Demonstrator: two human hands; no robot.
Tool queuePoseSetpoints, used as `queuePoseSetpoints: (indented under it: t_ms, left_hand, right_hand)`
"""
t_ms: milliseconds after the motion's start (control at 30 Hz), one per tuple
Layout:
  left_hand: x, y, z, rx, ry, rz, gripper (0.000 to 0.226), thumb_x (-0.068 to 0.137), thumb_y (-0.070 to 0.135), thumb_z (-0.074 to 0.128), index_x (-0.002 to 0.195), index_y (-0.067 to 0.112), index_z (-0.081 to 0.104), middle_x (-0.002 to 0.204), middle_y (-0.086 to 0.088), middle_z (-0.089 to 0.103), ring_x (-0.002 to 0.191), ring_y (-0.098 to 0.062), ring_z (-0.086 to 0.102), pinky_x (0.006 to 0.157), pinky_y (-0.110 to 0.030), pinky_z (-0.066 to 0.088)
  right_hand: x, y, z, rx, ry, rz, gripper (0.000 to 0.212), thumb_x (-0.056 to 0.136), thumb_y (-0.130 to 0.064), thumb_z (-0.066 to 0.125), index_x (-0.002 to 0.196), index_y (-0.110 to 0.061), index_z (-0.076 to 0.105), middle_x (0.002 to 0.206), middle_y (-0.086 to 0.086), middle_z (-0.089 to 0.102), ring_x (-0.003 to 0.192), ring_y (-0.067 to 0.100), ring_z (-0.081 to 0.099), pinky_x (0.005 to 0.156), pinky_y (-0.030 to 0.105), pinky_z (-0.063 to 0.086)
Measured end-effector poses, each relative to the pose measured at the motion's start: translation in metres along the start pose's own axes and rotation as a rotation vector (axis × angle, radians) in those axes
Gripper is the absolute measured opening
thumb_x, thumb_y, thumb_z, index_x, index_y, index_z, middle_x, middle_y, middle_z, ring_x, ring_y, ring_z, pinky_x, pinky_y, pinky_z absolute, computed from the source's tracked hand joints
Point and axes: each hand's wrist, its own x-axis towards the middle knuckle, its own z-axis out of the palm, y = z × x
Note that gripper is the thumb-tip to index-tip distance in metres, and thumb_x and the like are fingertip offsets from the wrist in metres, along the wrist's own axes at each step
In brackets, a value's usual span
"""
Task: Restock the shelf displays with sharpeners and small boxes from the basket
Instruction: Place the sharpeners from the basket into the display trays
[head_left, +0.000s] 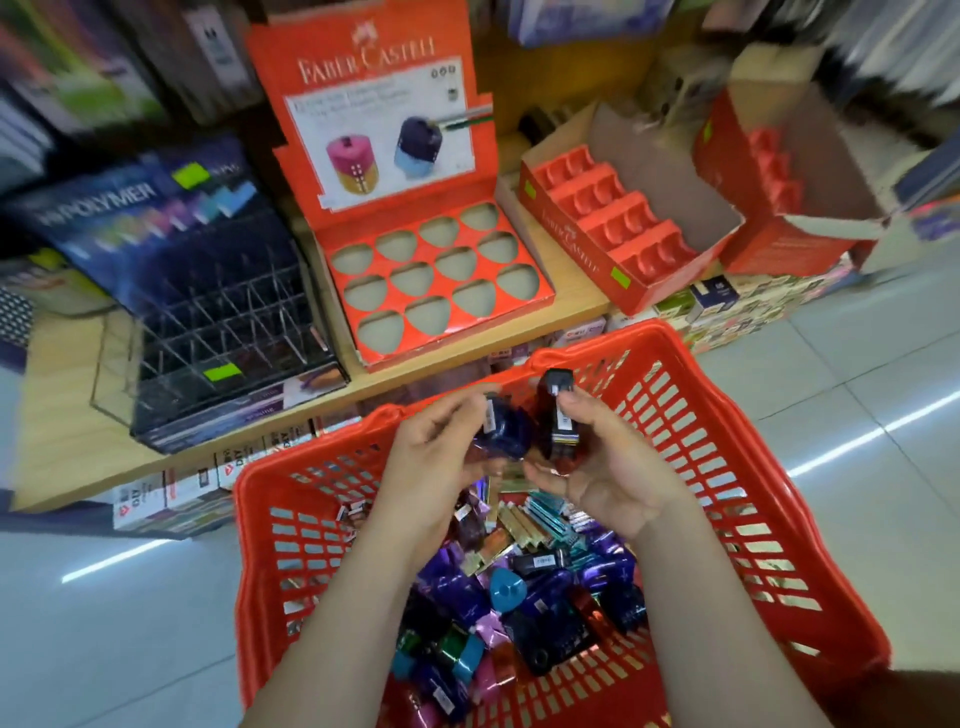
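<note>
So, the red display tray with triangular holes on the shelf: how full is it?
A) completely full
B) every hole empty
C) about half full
B: all twelve holes of the red display tray show bare cardboard, with no sharpener in any.

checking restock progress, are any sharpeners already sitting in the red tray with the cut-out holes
No, every cut-out hole in the red tray shows only bare cardboard, with nothing set into any of them.

the basket (727, 415) sits before the shelf (78, 441), whose display tray (447, 317) stands behind it.
</note>
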Motion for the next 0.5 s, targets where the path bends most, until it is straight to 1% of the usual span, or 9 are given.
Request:
queuePoseSetpoints:
  t_ms: [67,167,233,300,333,367,400,433,500]
  left_hand:
    - [-0.002,0.02,0.011,-0.097,-0.013,-0.04,0.026,0.099,0.027,0.048,0.102,0.023,0.073,0.109,-0.007,0.071,0.092,-0.021,0.069,0.07,-0.032,0.054]
    - [0.001,0.044,0.027,-0.194,-0.045,-0.058,0.021,0.096,0.027,0.052,0.098,0.015,0.069,0.107,-0.01,0.07,0.092,-0.022,0.068,0.069,-0.031,0.056]
    - [0.005,0.054,0.038,-0.241,-0.086,-0.041,0.011,0.088,0.014,0.061,0.099,0.011,0.061,0.101,-0.014,0.067,0.089,-0.023,0.068,0.071,-0.034,0.059]
    - [0.012,0.06,0.048,-0.231,-0.047,-0.01,0.015,0.086,0.002,0.062,0.097,0.012,0.058,0.095,-0.011,0.065,0.081,-0.018,0.069,0.07,-0.032,0.059]
    - [0.017,0.061,0.052,-0.164,-0.004,0.04,0.012,0.088,0.006,0.062,0.095,0.015,0.061,0.095,-0.008,0.066,0.082,-0.016,0.069,0.072,-0.032,0.059]
    - [0.021,0.063,0.057,-0.06,0.049,0.102,0.005,0.091,0.015,0.062,0.093,0.019,0.064,0.096,-0.007,0.068,0.086,-0.017,0.069,0.077,-0.035,0.058]
    - [0.024,0.065,0.061,0.063,0.099,0.17,0.008,0.091,0.029,0.061,0.091,0.023,0.067,0.098,-0.005,0.07,0.091,-0.018,0.068,0.083,-0.04,0.056]
    - [0.027,0.067,0.064,0.18,0.133,0.23,0.02,0.089,0.041,0.057,0.091,0.025,0.068,0.097,-0.002,0.07,0.093,-0.019,0.066,0.088,-0.044,0.053]
    - [0.033,0.072,0.068,0.288,0.141,0.281,0.033,0.082,0.053,0.047,0.091,0.027,0.066,0.092,0.003,0.068,0.091,-0.018,0.063,0.089,-0.047,0.049]
  right_hand:
    - [-0.005,-0.013,0.01,-0.089,0.015,-0.054,0.02,0.076,-0.037,0.065,0.093,-0.03,0.074,0.1,0.002,0.073,0.087,0.016,0.069,0.079,0.037,0.054]
    - [-0.005,-0.033,0.018,-0.257,0.07,-0.132,0.026,0.084,-0.038,0.064,0.11,-0.031,0.066,0.102,0.002,0.072,0.084,0.016,0.067,0.067,0.03,0.052]
    - [-0.003,-0.045,0.019,-0.284,0.118,-0.186,0.016,0.085,-0.038,0.061,0.1,-0.034,0.066,0.092,0.002,0.072,0.076,0.017,0.066,0.06,0.03,0.049]
    - [-0.002,-0.056,0.019,-0.273,0.157,-0.229,0.017,0.079,-0.038,0.065,0.092,-0.027,0.065,0.087,0.007,0.071,0.075,0.022,0.066,0.062,0.036,0.049]
    - [-0.002,-0.061,0.018,-0.251,0.165,-0.252,0.022,0.077,-0.037,0.068,0.093,-0.022,0.064,0.09,0.011,0.071,0.079,0.026,0.067,0.068,0.04,0.049]
    - [-0.002,-0.064,0.018,-0.203,0.157,-0.272,0.023,0.078,-0.032,0.07,0.094,-0.017,0.063,0.091,0.014,0.07,0.082,0.028,0.067,0.072,0.042,0.05]
    - [-0.002,-0.065,0.018,-0.134,0.134,-0.281,0.019,0.081,-0.027,0.07,0.093,-0.015,0.063,0.089,0.015,0.069,0.081,0.029,0.066,0.073,0.042,0.051]
    - [-0.002,-0.066,0.018,-0.062,0.089,-0.274,0.016,0.081,-0.023,0.07,0.093,-0.015,0.063,0.088,0.015,0.068,0.079,0.03,0.065,0.073,0.042,0.05]
    - [-0.002,-0.069,0.02,0.036,0.017,-0.231,0.025,0.073,-0.025,0.074,0.094,-0.016,0.063,0.088,0.015,0.067,0.074,0.029,0.065,0.067,0.039,0.051]
